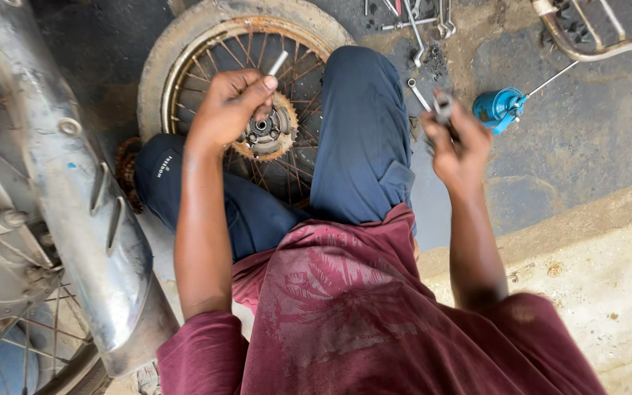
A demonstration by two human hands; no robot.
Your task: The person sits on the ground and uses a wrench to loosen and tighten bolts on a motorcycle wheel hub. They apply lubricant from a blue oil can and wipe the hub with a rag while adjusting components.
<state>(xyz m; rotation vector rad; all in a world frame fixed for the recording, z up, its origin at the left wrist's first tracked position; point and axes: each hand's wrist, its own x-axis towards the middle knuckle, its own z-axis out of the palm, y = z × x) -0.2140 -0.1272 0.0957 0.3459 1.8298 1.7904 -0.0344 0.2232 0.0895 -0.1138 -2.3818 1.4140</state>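
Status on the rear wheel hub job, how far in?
Done: wheel is off and lies flat on the ground, sprocket up. In hand: left hand holds a thin metal rod over the hub; right hand grips a dark metal tool. Left: sprocket remains mounted; wrenches and a blue oil can lie out.

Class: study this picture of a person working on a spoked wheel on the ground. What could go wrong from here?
The rod in the left hand might slip near the toothed sprocket and cut fingers. Loose wrenches on the dirty ground could get lost or kicked. The oil can may tip over.
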